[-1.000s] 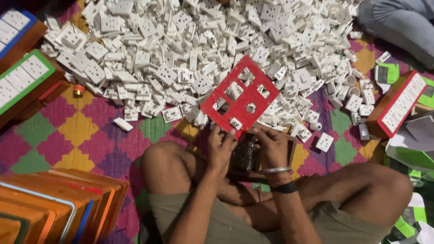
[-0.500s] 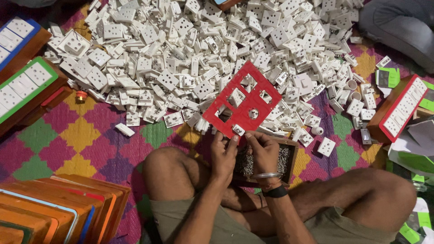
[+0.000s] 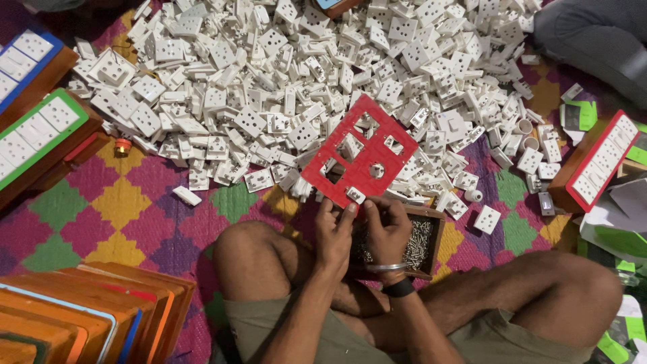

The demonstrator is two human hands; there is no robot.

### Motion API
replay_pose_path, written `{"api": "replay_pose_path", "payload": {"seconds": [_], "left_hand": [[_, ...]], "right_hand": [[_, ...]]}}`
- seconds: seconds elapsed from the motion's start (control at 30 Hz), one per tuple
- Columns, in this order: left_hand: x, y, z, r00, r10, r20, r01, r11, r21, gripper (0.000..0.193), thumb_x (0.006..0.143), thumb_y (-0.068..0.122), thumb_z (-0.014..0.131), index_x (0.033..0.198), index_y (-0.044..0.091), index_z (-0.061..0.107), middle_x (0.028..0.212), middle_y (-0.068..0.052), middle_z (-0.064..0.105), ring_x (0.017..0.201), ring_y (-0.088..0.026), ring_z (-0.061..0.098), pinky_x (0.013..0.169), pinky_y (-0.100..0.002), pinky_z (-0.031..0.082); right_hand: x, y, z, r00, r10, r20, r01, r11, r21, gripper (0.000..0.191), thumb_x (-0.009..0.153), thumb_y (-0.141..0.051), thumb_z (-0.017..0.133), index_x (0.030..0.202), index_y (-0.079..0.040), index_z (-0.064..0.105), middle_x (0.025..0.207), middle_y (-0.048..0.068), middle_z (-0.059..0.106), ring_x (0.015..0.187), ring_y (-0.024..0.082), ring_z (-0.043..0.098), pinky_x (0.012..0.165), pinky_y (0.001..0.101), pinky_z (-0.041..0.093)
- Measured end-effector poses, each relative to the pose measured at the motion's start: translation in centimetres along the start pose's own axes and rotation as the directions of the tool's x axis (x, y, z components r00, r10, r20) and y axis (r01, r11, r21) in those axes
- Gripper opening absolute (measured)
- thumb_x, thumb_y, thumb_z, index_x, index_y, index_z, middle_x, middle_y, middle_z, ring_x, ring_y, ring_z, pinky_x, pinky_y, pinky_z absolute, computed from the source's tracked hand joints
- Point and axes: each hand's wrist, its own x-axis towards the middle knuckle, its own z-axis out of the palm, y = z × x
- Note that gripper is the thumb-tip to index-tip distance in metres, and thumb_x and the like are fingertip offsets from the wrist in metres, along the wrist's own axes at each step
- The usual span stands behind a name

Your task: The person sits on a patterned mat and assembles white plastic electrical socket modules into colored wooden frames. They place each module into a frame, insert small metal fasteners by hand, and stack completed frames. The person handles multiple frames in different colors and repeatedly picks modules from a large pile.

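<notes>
At the far left, finished boards with green and blue rims (image 3: pixel 40 128) lie on the patterned mat (image 3: pixel 121 209), and a stack of orange boxes (image 3: pixel 87 310) sits near the person's knee. The left hand (image 3: pixel 333 232) has come up since a second ago, its grip pinching the lower edge of the red plate (image 3: pixel 360 158), beside a small white switch piece (image 3: pixel 355 195) now seated at that edge. The plate has tilted up against the heap of white sockets (image 3: pixel 303 67). The right hand (image 3: pixel 387 229), fingers pressed together, touches the same edge above the wooden tray of screws (image 3: pixel 421 246). Another board (image 3: pixel 596 165) lies right.
</notes>
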Motion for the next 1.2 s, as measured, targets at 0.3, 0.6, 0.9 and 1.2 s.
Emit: {"api": "replay_pose_path", "payload": {"seconds": [0.3, 0.6, 0.9, 1.2], "left_hand": [[0.4, 0.3, -0.2, 0.995, 0.011, -0.096, -0.014, 0.999, -0.036, 0.044, 0.097, 0.001, 0.064, 0.14, 0.003, 0.054, 0.119, -0.005, 0.068, 0.095, -0.011, 0.066, 0.08, -0.027, 0.056], [0.2, 1.4, 0.0, 0.999, -0.037, -0.016, 0.035, 0.992, -0.123, 0.049, 0.098, 0.004, 0.06, 0.145, 0.007, 0.046, 0.125, -0.006, 0.065, 0.106, -0.017, 0.067, 0.088, -0.04, 0.061], [1.0, 1.7, -0.4, 0.999, -0.032, -0.023, 0.029, 0.994, -0.104, 0.046, 0.099, 0.002, 0.057, 0.144, 0.005, 0.046, 0.127, -0.01, 0.065, 0.108, -0.021, 0.068, 0.091, -0.044, 0.064], [0.9, 1.0, 0.0, 0.999, 0.036, -0.03, -0.034, 0.997, 0.07, 0.037, 0.099, -0.002, 0.058, 0.135, -0.002, 0.051, 0.115, -0.015, 0.068, 0.099, -0.02, 0.071, 0.086, -0.038, 0.066]], "right_hand": [[-2.5, -1.6, -0.1, 0.963, -0.246, 0.108, 0.262, 0.948, -0.181, 0.011, 0.087, -0.001, 0.072, 0.098, 0.0, 0.074, 0.1, 0.01, 0.064, 0.093, 0.023, 0.062, 0.079, 0.0337, 0.051], [-1.7, -0.5, -1.3, 0.976, -0.131, 0.175, 0.14, 0.99, -0.036, 0.03, 0.082, 0.005, 0.06, 0.105, -0.005, 0.076, 0.127, 0.011, 0.059, 0.122, 0.029, 0.058, 0.103, 0.0376, 0.049], [-2.4, 1.0, -4.1, 0.935, 0.0, 0.356, 0.194, 0.837, -0.512, 0.019, 0.081, -0.002, 0.06, 0.096, -0.005, 0.072, 0.096, 0.011, 0.071, 0.08, 0.031, 0.072, 0.073, 0.0392, 0.058], [-3.3, 0.2, -3.0, 0.86, 0.012, 0.51, 0.361, 0.691, -0.626, 0.014, 0.079, -0.012, 0.068, 0.091, -0.015, 0.076, 0.088, 0.011, 0.066, 0.075, 0.038, 0.067, 0.063, 0.0496, 0.054]]}}
